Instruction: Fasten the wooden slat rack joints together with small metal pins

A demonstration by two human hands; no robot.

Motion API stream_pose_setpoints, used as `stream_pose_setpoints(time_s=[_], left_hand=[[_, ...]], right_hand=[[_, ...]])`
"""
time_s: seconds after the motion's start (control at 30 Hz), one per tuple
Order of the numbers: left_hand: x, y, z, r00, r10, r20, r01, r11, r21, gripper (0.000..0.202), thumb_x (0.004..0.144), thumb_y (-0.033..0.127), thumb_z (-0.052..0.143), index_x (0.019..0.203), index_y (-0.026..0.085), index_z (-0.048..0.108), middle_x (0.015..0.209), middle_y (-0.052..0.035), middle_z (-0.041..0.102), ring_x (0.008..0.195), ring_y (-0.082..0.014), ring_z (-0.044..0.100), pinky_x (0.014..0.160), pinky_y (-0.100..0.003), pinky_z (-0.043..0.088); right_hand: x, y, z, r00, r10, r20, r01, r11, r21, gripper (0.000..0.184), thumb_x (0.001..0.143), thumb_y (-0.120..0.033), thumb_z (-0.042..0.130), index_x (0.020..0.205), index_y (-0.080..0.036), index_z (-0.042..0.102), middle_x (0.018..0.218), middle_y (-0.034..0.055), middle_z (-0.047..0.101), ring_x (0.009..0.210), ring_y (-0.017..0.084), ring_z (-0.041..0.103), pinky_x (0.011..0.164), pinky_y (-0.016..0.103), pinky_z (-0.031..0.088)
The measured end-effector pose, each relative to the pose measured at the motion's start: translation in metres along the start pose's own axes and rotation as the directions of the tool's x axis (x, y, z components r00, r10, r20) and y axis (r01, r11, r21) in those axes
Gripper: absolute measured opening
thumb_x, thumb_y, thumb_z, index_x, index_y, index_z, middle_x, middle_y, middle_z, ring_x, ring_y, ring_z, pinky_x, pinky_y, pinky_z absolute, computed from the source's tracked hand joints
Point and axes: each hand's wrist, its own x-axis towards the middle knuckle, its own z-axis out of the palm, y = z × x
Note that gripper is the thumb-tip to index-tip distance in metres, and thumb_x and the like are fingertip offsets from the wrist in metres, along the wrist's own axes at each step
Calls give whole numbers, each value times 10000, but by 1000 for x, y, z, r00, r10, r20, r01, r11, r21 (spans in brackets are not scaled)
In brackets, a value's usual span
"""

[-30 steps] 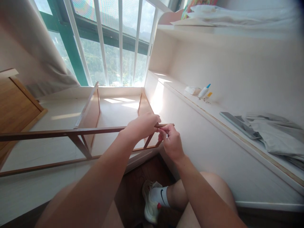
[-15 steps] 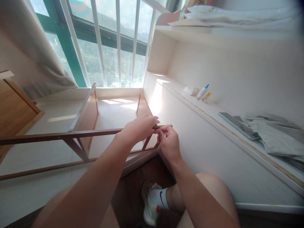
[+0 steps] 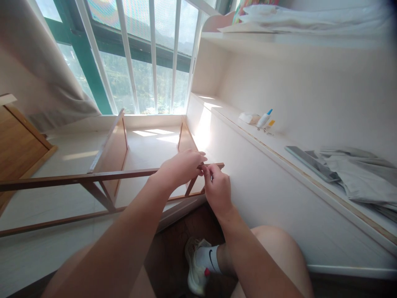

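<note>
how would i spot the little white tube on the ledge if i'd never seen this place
Start at the barred window and follow the white ledge running from its right side. Partway along, before the grey cloth, is the white tube. Its bright blue tip sets it apart from the yellow piece beside it.

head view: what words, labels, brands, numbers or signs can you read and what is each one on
No words or numbers can be read.
White sock: a dark swoosh mark, the Nike logo, without letters.
White bottle: any print is too small to read.
Colourful bag on the upper shelf: cut off, nothing legible.
Wooden frame: no text visible.
</note>
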Motion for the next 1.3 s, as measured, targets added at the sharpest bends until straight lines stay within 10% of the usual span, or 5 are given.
stream_pose_setpoints(time_s=[1.03,1.3], left_hand=[[1,1,-1,1000,19,-11,-18,999,48,272,832,226,573,1081,183,671,1225,-93,641,1091,-255,613,911,-323,471],[0,4,-4,1000,10,5,-10,999,32,259,834,344,606,1020,178,677,1131,-93,668,1013,-255,630,828,-311,472]], right_hand=[[0,2,-4,999,-45,8,45,998,49,296,946,-393,437,751,-214,569,608,-8,542,545,133,482,574,254,327],[-29,24,-7,976,157,149,-202,910,362,294,838,-425,603,1026,-213,527,575,-78,446,514,115,435,531,229,359]])
